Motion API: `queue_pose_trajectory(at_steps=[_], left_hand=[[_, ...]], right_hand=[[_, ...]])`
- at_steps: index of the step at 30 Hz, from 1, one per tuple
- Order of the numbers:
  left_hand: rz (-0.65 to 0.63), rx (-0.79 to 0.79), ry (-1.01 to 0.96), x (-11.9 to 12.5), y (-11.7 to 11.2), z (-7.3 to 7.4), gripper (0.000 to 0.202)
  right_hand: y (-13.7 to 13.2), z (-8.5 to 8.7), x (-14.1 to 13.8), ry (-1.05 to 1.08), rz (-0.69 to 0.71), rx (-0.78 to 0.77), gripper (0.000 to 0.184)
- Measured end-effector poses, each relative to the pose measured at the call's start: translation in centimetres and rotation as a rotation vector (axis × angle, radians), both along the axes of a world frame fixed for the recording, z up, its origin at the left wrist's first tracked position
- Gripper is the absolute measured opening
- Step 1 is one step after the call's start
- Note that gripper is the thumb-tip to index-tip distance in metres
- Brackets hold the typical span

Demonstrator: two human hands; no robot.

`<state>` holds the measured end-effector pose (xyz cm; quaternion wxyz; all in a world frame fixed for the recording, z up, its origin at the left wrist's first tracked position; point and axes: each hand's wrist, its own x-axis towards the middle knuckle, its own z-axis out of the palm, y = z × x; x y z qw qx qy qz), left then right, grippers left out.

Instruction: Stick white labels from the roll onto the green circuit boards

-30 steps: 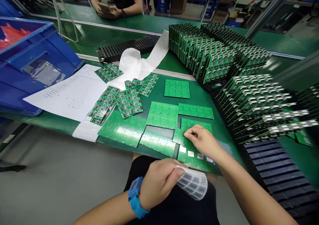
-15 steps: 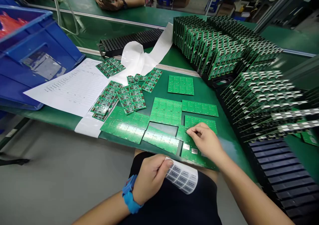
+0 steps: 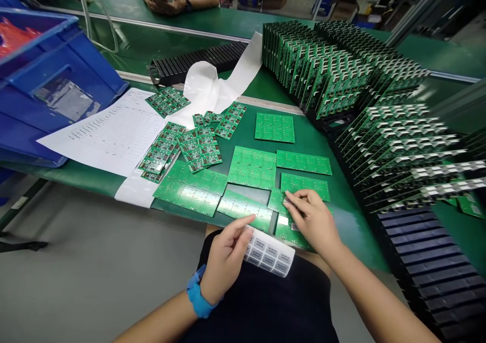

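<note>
White label sheet (image 3: pixel 270 253), one, clamped by left hand (image 3: pixel 223 263); right hand (image 3: pixel 318 222), I can't tell.

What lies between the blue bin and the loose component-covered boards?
A printed paper sheet and part of a white strip, seen in the head view.

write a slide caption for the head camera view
Left hand holding a printed label sheet, right hand over green circuit boards laid out on a green workbench.

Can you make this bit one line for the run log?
left hand: holds label sheet | right hand: at small circuit board, grip unclear | blue bin: left
</note>
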<state>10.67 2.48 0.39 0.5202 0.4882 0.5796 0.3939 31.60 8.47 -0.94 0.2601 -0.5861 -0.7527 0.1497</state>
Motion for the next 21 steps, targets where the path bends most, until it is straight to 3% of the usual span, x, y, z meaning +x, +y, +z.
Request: queue_pose_trajectory(at_steps=[3,7,10,13,16,21], left_hand=[[0.003,-0.084,-0.071,0.2,0.3,0.2,0.025],[-0.001,-0.194,-0.315,1.1,0.9,0.4,0.048],[0.057,-0.168,-0.383,1.9,1.4,0.5,0.056],[0.060,-0.140,-0.357,2.2,1.7,0.6,0.042],[0.020,-0.084,-0.289,2.0,1.6,0.7,0.023],[-0.029,0.008,-0.200,1.6,1.3,0.4,0.015]], right_hand=[[0.1,0.3,0.5,0.096,-0.006,-0.030,0.044],[-0.5,2.4,0.5,0.248,-0.056,-0.022,0.023],[-1.3,4.6,-0.3,0.244,0.070,-0.131,0.020],[-2.0,6.0,-1.3,0.213,0.235,-0.308,0.024],[-2.1,6.3,-2.0,0.241,0.194,-0.458,0.006],[-1.9,6.0,-2.1,0.316,0.126,-0.555,0.007]])
